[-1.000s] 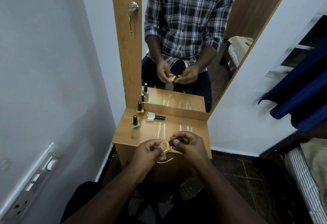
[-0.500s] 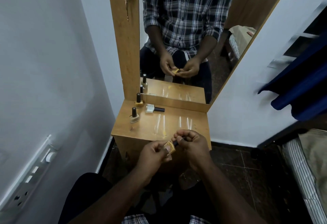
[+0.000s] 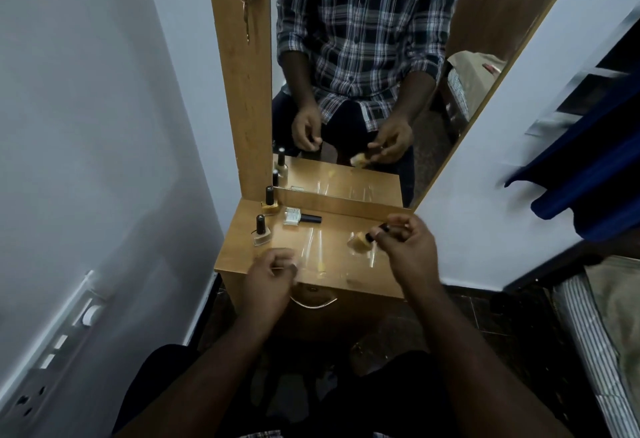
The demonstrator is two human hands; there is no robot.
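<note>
My right hand (image 3: 410,247) pinches the black cap of a small yellow nail polish bottle (image 3: 360,242), which hangs tilted just over the right part of the wooden shelf (image 3: 332,266). My left hand (image 3: 272,275) hovers at the shelf's front left edge with its fingers loosely curled, and it holds nothing. The mirror (image 3: 363,74) behind the shelf reflects both hands and the bottle.
At the shelf's back left stand a yellow bottle (image 3: 269,204) and a beige bottle (image 3: 261,231), and a clear bottle (image 3: 301,218) lies on its side. A drawer handle (image 3: 313,301) sits below the shelf. White walls close in on both sides, with blue cloth (image 3: 588,178) hanging at right.
My left hand has let go of the yellow bottle and drawn back left. My right hand has carried the bottle by its cap to the right, over the shelf.
</note>
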